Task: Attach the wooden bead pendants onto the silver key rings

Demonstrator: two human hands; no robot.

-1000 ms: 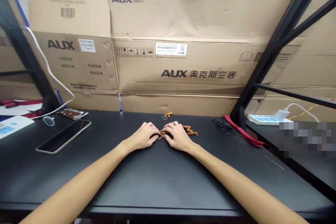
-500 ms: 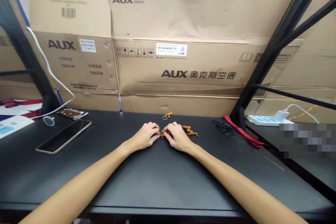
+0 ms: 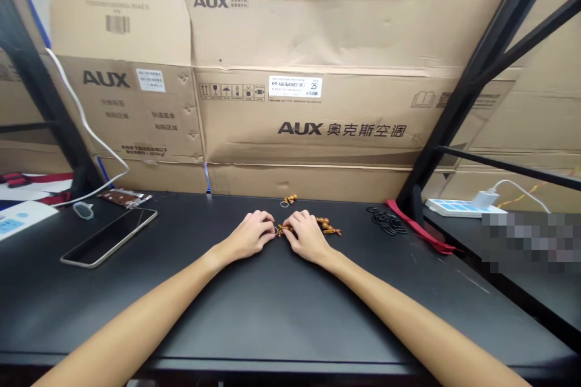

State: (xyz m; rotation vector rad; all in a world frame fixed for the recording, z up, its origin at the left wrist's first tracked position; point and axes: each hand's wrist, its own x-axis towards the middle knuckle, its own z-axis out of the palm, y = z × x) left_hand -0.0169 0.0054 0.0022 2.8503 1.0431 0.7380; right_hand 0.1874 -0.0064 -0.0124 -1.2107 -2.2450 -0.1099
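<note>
My left hand [image 3: 249, 234] and my right hand [image 3: 307, 236] rest side by side on the black table [image 3: 272, 308], fingers curled and pinched together over a small brown bead charm [image 3: 282, 230] between them. A metal ring seen earlier at the charm is hidden by my fingers. More brown bead charms [image 3: 329, 226] lie just right of my right hand. Another charm with a ring [image 3: 288, 199] lies behind my hands near the cardboard.
A phone [image 3: 109, 237] lies at the left, with a brown packet [image 3: 123, 196] and a small clear piece [image 3: 82, 210] behind it. A pile of black rings [image 3: 388, 221] and a red strap [image 3: 422, 231] sit at the right. Cardboard boxes [image 3: 318, 84] wall the back. A power strip [image 3: 458, 208] lies far right.
My fingers have closed in tighter over the charm, covering the small ring that showed a second ago. Both arms stay where they were.
</note>
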